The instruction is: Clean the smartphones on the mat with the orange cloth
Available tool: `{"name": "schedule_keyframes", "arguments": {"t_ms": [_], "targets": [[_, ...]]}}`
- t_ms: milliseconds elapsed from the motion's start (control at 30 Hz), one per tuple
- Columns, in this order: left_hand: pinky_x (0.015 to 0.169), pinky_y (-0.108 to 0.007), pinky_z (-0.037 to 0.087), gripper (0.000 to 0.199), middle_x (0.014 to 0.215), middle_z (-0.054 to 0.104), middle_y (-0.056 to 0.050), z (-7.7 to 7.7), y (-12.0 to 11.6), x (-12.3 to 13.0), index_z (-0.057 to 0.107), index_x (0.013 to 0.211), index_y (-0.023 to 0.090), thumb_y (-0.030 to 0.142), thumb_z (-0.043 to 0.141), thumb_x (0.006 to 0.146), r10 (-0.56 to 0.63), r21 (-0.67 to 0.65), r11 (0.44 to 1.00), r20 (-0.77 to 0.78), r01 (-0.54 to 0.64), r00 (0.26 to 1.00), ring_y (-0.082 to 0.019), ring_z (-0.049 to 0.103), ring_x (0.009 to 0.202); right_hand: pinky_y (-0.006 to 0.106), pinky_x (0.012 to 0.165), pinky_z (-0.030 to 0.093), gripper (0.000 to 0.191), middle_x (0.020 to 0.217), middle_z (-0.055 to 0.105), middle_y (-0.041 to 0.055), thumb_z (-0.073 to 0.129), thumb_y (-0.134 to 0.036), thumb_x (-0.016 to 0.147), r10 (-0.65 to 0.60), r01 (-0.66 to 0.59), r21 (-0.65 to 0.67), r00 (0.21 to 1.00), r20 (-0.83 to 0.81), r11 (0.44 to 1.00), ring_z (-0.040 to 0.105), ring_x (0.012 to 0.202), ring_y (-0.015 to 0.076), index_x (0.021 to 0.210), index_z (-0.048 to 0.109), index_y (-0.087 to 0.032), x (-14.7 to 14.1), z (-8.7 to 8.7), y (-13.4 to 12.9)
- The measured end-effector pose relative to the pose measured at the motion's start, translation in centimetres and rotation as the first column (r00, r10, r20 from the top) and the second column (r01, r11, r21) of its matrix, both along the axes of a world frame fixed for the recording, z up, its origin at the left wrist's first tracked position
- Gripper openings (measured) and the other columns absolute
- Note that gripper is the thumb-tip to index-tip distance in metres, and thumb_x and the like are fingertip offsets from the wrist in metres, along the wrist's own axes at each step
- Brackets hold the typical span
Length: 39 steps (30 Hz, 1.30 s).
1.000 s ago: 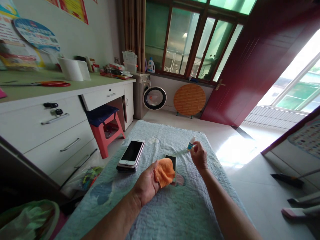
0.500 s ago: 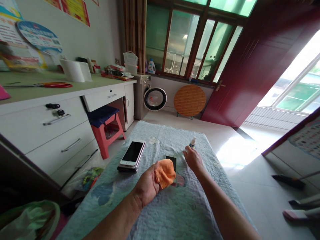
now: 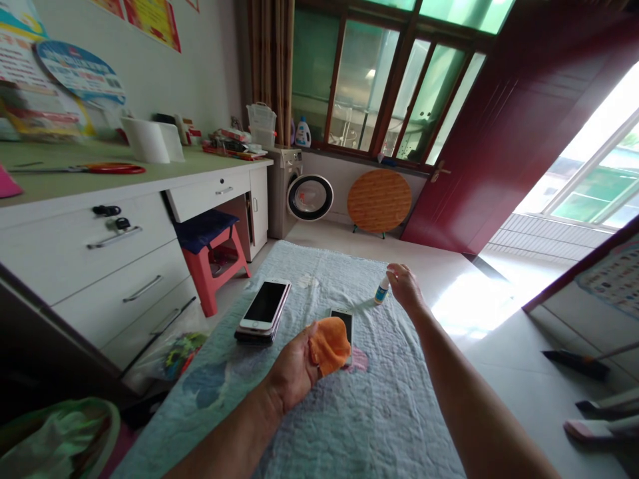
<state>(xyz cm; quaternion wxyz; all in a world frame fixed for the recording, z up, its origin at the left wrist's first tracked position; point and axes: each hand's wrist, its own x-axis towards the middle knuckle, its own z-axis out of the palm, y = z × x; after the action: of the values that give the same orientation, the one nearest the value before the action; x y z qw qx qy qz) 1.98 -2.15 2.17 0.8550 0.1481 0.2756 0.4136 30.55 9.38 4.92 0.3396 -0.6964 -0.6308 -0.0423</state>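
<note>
On my left palm lies an orange cloth (image 3: 329, 346), and my left hand (image 3: 294, 369) is closed on its edge. The cloth covers part of a phone (image 3: 341, 315) that lies face up on the quilted cover. A small bottle with a blue label (image 3: 382, 291) stands on the cover beyond the phone. Beside its white top is my right hand (image 3: 407, 287), its fingers pinched together. Whether they hold a small cap or touch the bottle top, I cannot make out. To the left rests a stack of phones (image 3: 267, 305), a white one with a dark screen on top.
The light blue quilted cover (image 3: 379, 412) drapes the table. Left of it are a red stool (image 3: 212, 263) and a white desk (image 3: 144, 263) with scissors (image 3: 114, 169). Farther back stand a washing machine (image 3: 284, 193), its door open, and a round wooden tabletop (image 3: 379, 201).
My right hand has moved right and a little farther away, from around the bottle to beside its top. More of the bottle now shows. The left hand and cloth stay in place.
</note>
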Motion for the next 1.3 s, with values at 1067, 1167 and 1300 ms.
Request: {"name": "schedule_keyframes", "arguments": {"t_ms": [1067,1167,1300], "targets": [[0.078,-0.034,0.058,0.024,0.102,0.073,-0.014,0.1,-0.3,0.3,0.062,0.111,0.008,0.016,0.048,0.093,0.049,-0.018,0.999,-0.094,-0.051,0.994,-0.023,0.072,0.088,0.036,0.079,0.050,0.056,0.100,0.067,0.0116,0.051,-0.031,0.079,-0.035,0.049,0.059,0.978,-0.205,0.997,0.064,0.088,0.0229,0.133,0.048,-0.013,-0.3,-2.3,-0.9],[0.079,-0.036,0.058,0.027,0.105,0.072,-0.015,0.1,-0.2,0.3,0.060,0.115,0.008,0.017,0.047,0.094,0.055,-0.023,0.998,-0.095,-0.057,0.994,-0.024,0.071,0.089,0.038,0.077,0.051,0.051,0.111,0.062,0.0150,0.055,-0.031,0.078,-0.019,0.061,0.197,0.978,-0.207,0.979,0.060,0.096,0.0247,0.125,0.052,-0.013,-1.2,-1.4,-2.4],[0.077,-0.040,0.059,0.031,0.107,0.069,-0.018,-0.1,-0.2,0.3,0.057,0.121,0.006,0.020,0.050,0.093,0.068,-0.017,0.997,-0.099,-0.070,0.993,-0.026,0.070,0.089,0.031,0.072,0.049,0.016,0.084,0.061,0.0052,0.052,-0.026,0.086,0.360,-0.351,0.082,0.924,-0.130,0.933,0.058,0.075,0.0170,0.081,0.065,-0.019,-5.1,-0.1,-7.2]]}}
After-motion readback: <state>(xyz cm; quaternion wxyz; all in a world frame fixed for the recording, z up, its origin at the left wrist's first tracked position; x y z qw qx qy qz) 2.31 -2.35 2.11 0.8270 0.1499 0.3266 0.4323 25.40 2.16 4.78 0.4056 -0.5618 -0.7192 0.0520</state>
